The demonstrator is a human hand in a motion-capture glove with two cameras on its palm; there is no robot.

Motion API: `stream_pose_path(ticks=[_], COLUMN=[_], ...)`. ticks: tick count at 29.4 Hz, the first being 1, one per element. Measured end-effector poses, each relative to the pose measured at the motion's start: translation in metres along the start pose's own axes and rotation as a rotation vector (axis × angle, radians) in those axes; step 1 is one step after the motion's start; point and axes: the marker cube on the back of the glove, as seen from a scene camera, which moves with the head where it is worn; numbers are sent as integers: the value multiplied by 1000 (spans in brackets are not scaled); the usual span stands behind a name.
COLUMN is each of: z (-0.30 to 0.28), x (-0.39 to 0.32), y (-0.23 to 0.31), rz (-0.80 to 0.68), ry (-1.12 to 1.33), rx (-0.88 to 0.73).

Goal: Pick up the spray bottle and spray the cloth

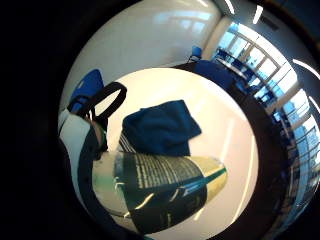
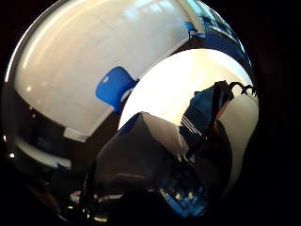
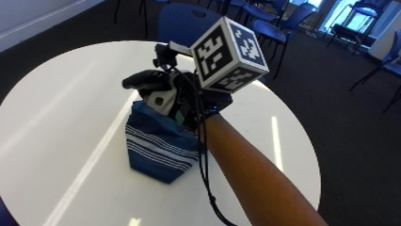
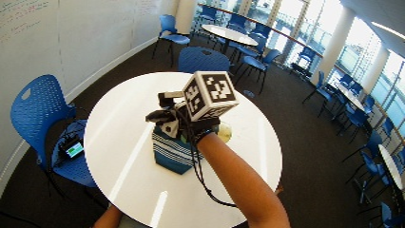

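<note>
Above the cloth (image 3: 160, 146), gloved right hand (image 3: 166, 89) grips spray bottle (image 1: 165, 192).

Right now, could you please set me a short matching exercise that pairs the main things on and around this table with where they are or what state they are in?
Column one:
1. spray bottle
2. cloth
3. right hand
4. blue chair

Column two:
A. lies crumpled on the round white table, blue with white stripes
B. stands at the table's far edge
C. gloved in black, raised above the cloth, fingers curled round something
D. close against the palm, dark label with fine print

Pairs: 1-D, 2-A, 3-C, 4-B
</note>
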Motion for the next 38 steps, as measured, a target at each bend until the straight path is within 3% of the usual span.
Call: stream_pose_path(ticks=[9,38], z=[-19,-13], x=[13,6], y=[-9,-32], rz=[136,343], ry=[-321,-891], rx=[44,86])
